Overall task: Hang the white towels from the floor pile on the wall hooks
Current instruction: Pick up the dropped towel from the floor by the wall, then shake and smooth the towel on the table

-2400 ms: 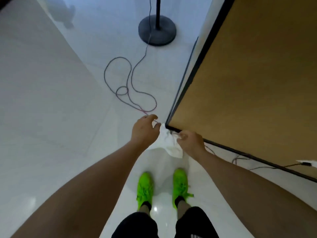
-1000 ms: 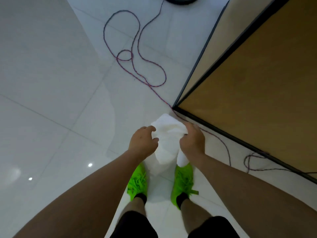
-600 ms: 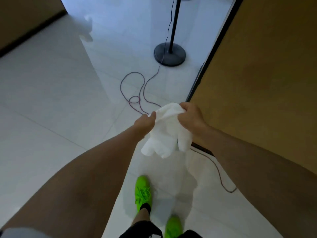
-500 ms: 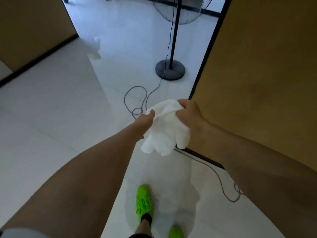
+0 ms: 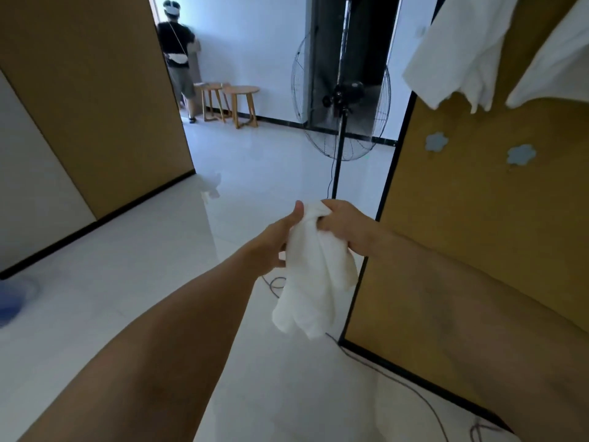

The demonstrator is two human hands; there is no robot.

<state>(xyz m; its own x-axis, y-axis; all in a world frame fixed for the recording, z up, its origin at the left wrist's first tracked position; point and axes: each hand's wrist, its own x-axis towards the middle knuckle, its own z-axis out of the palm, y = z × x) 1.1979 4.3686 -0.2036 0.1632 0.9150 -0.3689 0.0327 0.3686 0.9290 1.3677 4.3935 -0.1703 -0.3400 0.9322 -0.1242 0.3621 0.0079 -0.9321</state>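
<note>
The view has lifted from the floor to the wall. The left hand and right hand both pinch the top of a white towel, so it hangs loose. Two flower hooks wait bare, far right, under hung towels.

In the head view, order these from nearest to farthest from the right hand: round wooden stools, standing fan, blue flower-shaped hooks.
1. Blue flower-shaped hooks, on the brown wall right of the right hand.
2. Standing fan, ahead on the floor.
3. Round wooden stools, far back left.
</note>
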